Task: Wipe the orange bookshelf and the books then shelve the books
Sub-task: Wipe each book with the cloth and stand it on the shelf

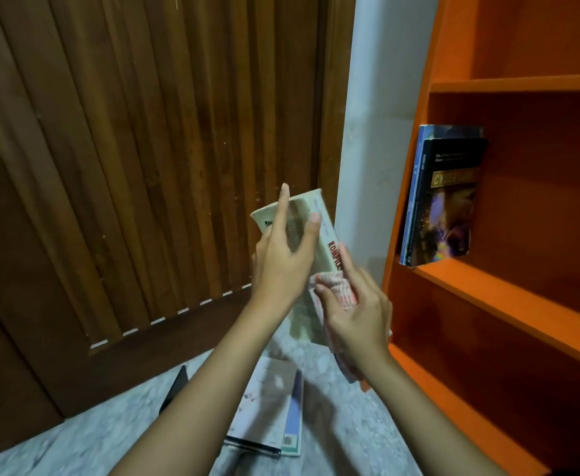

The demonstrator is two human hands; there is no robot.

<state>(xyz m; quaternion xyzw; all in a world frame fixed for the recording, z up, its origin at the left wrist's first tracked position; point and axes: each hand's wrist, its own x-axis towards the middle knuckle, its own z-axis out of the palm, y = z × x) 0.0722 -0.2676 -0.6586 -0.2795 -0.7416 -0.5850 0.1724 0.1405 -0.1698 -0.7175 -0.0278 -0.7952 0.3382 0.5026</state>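
Observation:
My left hand [281,259] grips a cream-coloured book [319,231] with red lettering on its spine, held up in front of me and tilted. My right hand [354,317] holds a pink-and-white cloth [338,290] bunched against the book's lower spine. The orange bookshelf [508,286] stands at the right. A few books [443,197] stand upright on its middle shelf, a dark one with a yellow title band in front. Below my arms, more books [271,413] lie stacked on the pale floor.
A dark wooden slatted door [144,149] fills the left and middle. A strip of white wall [378,97] separates it from the shelf. A dark flat object [175,389] lies on the speckled floor [92,434] near the door.

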